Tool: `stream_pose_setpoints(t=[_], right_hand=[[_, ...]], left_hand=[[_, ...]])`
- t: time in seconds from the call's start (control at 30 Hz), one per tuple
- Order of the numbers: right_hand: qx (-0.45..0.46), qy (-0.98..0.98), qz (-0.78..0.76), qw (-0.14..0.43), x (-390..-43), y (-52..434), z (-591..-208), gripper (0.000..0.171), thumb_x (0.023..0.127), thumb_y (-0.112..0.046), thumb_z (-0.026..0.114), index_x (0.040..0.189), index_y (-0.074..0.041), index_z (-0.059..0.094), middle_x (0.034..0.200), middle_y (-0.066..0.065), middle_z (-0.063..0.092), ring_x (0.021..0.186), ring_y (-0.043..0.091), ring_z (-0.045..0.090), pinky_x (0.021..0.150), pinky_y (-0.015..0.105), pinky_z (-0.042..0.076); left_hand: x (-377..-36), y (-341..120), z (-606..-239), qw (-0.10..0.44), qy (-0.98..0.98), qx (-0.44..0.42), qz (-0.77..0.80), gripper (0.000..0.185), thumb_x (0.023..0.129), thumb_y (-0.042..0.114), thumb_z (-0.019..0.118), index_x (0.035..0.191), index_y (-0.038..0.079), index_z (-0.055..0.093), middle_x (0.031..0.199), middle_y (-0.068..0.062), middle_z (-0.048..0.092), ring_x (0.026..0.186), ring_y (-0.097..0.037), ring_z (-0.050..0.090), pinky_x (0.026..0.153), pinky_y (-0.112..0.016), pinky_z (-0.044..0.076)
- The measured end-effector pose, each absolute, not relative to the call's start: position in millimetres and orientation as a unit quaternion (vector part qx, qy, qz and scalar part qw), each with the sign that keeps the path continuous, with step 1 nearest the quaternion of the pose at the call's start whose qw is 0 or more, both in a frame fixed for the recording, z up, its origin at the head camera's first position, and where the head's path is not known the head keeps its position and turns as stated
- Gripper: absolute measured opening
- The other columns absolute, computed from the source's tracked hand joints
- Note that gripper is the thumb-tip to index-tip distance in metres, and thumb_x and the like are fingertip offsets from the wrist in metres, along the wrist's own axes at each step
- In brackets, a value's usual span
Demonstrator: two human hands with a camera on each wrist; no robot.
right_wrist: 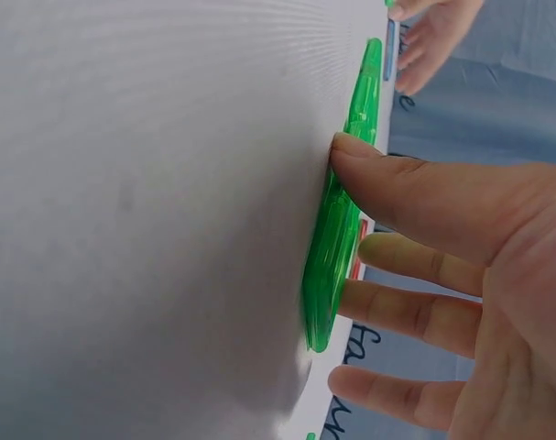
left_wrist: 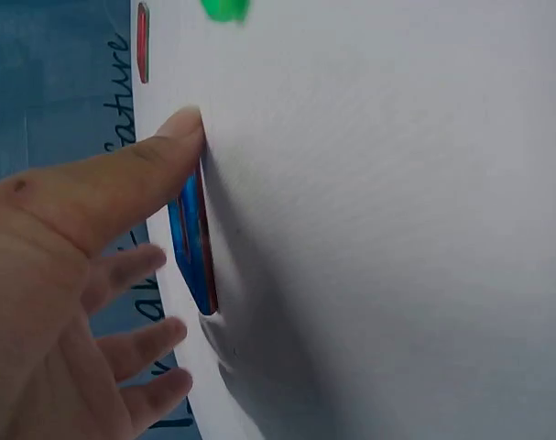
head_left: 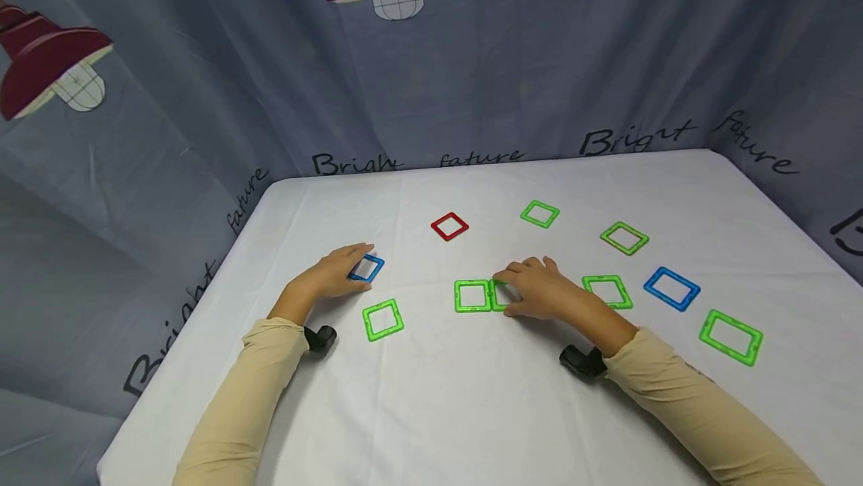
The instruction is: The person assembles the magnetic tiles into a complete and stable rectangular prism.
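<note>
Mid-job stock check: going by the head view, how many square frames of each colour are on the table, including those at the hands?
Green square plastic frames: 7
Blue square plastic frames: 2
Red square plastic frame: 1
Total: 10

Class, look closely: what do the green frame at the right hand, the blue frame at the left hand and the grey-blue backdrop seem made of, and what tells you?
Green frame: probably glossy, translucent plastic; light glints along its see-through edge.
Blue frame: likely smooth plastic too; its edge has a slight sheen, though blur leaves this open.
Grey-blue backdrop: likely matt cloth; it hangs in soft folds.
</note>
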State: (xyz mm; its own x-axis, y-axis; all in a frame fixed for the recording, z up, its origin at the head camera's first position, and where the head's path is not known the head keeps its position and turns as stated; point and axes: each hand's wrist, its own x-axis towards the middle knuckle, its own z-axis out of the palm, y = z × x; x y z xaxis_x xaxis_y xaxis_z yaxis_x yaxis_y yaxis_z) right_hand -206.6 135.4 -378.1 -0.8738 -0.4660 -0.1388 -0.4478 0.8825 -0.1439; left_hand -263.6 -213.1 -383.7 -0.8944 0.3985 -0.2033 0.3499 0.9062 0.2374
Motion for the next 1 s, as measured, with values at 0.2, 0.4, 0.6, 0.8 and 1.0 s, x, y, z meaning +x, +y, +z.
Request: stream_pose_setpoints(t=[0.2, 0.4, 0.6, 0.8, 1.0], right_hand=[[-0.240, 0.966, -0.049, 0.081, -206.4, 133.7, -377.6, 0.057, 0.076, -0.031, 0.073, 0.126, -0.011, 0.054, 0.126, 0.011, 0.054, 0.119, 0.039, 0.043, 0.099, 0.065, 0.024], [-0.240, 0.966, -0.049, 0.077, -206.2, 133.7, -377.3, 0.057, 0.076, -0.031, 0.073, 0.126, -0.011, 0.054, 0.125, 0.010, 0.055, 0.118, 0.038, 0.043, 0.098, 0.065, 0.024], [-0.245, 0.965, -0.052, 0.073, -204.4, 135.2, -377.9, 0.057, 0.076, -0.031, 0.073, 0.125, -0.011, 0.054, 0.123, 0.011, 0.055, 0.117, 0.039, 0.044, 0.097, 0.065, 0.025], [-0.242, 0.966, -0.053, 0.075, -203.8, 135.0, -377.7, 0.057, 0.076, -0.031, 0.073, 0.125, -0.011, 0.054, 0.124, 0.011, 0.055, 0.117, 0.039, 0.044, 0.098, 0.065, 0.025], [-0.245, 0.966, -0.054, 0.071, -204.6, 134.6, -377.1, 0.056, 0.076, -0.030, 0.073, 0.125, -0.011, 0.054, 0.123, 0.011, 0.055, 0.117, 0.039, 0.044, 0.098, 0.065, 0.024]], left_hand=[[-267.2, -217.7, -382.9, 0.140, 0.957, 0.231, 0.102, 0.068, 0.086, 0.028, 0.063, 0.142, 0.008, 0.031, 0.145, -0.015, 0.034, 0.134, -0.034, 0.029, 0.108, -0.048, 0.024], [-266.5, -218.6, -386.2, 0.110, 0.962, 0.228, 0.103, 0.067, 0.084, 0.033, 0.064, 0.140, 0.010, 0.036, 0.141, -0.015, 0.039, 0.131, -0.033, 0.034, 0.107, -0.047, 0.027], [-263.9, -217.7, -388.9, 0.097, 0.963, 0.227, 0.110, 0.067, 0.083, 0.035, 0.065, 0.139, 0.010, 0.038, 0.140, -0.016, 0.041, 0.130, -0.034, 0.035, 0.107, -0.047, 0.028], [-258.7, -212.7, -386.7, 0.091, 0.965, 0.228, 0.097, 0.069, 0.082, 0.039, 0.065, 0.140, 0.012, 0.037, 0.138, -0.018, 0.043, 0.127, -0.035, 0.039, 0.104, -0.050, 0.030], [-252.2, -198.7, -383.2, 0.081, 0.963, 0.239, 0.100, 0.070, 0.082, 0.042, 0.063, 0.140, 0.014, 0.037, 0.131, -0.017, 0.049, 0.122, -0.032, 0.046, 0.101, -0.048, 0.035]])
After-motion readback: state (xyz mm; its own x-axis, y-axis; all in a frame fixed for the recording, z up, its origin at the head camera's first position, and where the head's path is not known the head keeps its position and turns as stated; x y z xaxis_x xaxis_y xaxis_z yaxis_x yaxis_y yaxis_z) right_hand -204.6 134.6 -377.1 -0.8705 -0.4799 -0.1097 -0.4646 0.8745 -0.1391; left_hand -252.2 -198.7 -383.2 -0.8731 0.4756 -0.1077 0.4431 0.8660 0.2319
